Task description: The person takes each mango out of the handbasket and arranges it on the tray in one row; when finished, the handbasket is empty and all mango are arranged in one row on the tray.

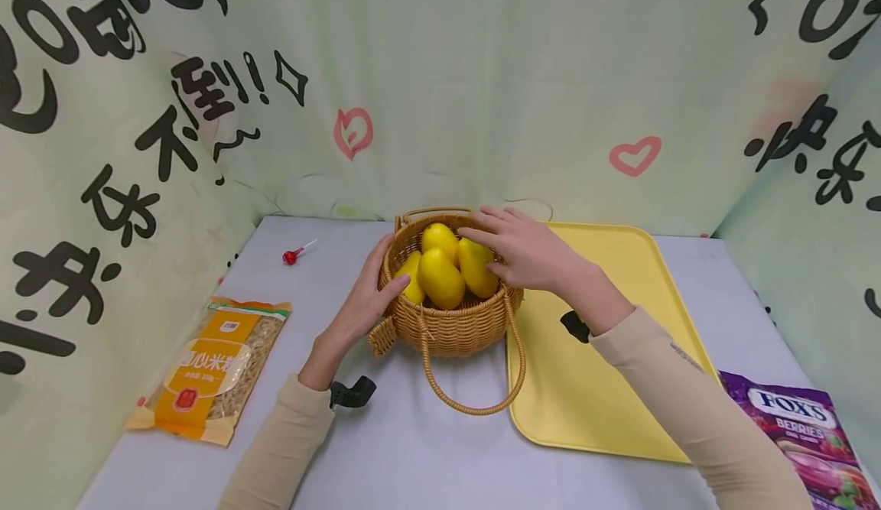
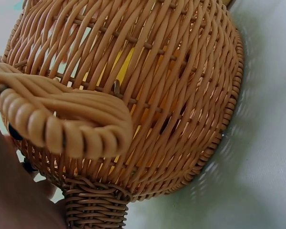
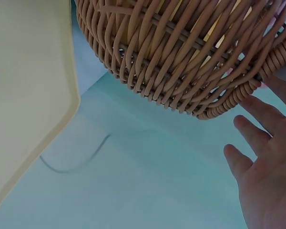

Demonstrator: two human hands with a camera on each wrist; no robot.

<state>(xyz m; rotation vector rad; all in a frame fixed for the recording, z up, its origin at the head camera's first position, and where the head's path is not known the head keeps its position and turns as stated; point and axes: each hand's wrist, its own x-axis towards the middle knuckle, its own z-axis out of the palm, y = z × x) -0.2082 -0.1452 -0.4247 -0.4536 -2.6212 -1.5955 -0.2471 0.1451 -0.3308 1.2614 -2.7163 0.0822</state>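
Note:
A brown wicker basket [image 1: 457,330] stands upright on the table, with several yellow mangoes [image 1: 441,277] inside. My left hand [image 1: 366,296] holds the basket's left side, thumb over the rim and fingers along the outer wall. In the left wrist view, the woven wall [image 2: 181,95] fills most of the picture and hides much of that hand. Over the right rim, my right hand [image 1: 530,254] reaches with fairly straight, spread fingers beside the rightmost mango [image 1: 476,267]. Whether it touches that fruit, I cannot tell. A looped rope-like handle [image 1: 475,410] hangs down the basket's front.
A yellow tray [image 1: 599,388] lies right of the basket, partly under my right forearm. A bag of puffed-rice-like food [image 1: 213,372] lies at left, with a red lollipop [image 1: 292,255] behind it. A purple FOX'S candy bag [image 1: 805,433] is at front right. Printed curtains [image 1: 495,97] surround the table.

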